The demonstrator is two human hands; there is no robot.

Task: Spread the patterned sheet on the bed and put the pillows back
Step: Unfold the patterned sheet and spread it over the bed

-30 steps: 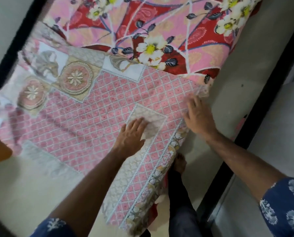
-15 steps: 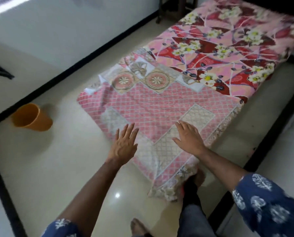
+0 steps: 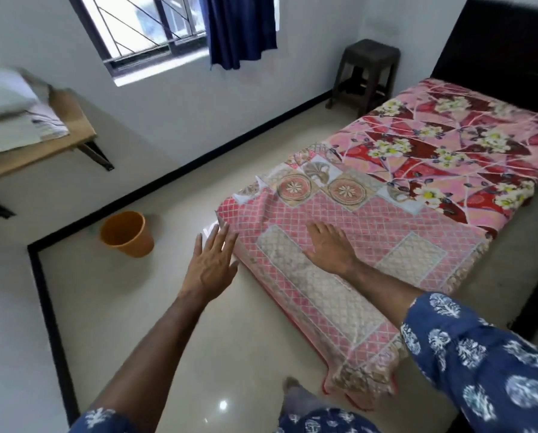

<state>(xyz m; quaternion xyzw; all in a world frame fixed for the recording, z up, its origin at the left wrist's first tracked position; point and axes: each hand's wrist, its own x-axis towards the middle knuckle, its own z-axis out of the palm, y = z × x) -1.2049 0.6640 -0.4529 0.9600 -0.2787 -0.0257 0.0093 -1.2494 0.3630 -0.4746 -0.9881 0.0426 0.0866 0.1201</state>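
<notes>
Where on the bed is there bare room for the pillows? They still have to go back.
The floral stretch of the bed below the dark headboard lies bare. The foot end is taken: right hand over the patterned sheet, left hand beside its corner.

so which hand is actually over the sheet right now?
The right hand, fingers straight, low over the patterned sheet near the bed's foot end. The left hand hovers open over the floor beside the sheet's edge.

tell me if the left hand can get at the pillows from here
Probably not. The pillows lie on the wooden bench by the far wall, across open floor, well beyond the left hand, which is open at the sheet corner. Nothing blocks the way; walking over should do.
</notes>
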